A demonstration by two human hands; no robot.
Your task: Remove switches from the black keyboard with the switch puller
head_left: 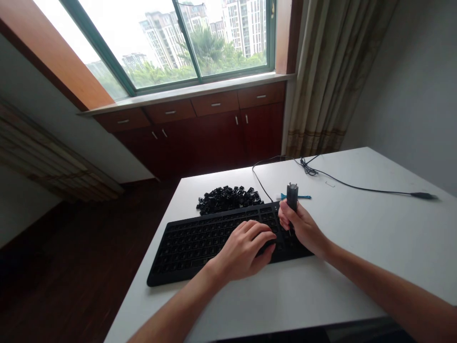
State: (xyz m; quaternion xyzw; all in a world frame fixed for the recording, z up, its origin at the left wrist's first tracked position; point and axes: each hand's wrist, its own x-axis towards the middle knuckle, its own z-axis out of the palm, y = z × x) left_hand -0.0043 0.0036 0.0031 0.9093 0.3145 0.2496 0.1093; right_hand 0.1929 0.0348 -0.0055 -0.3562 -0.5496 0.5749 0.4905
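Observation:
A black keyboard (193, 243) with its keycaps off lies on the white table (357, 228). My left hand (246, 247) rests over its right-middle part, fingers curled; whether anything dark under them is held cannot be made out. My right hand (298, 224) is wrapped round a dark upright tool (292, 196), whose thin lower end points down at the keyboard's right section. Behind the keyboard sits a heap of black keycaps (228, 197).
A blue brush (303, 196) lies behind my right hand. Further back, a black cable (357, 186) runs across the table beside a small bent wire (330, 184). Beyond the table stand red-brown cabinets (200, 138) under a window.

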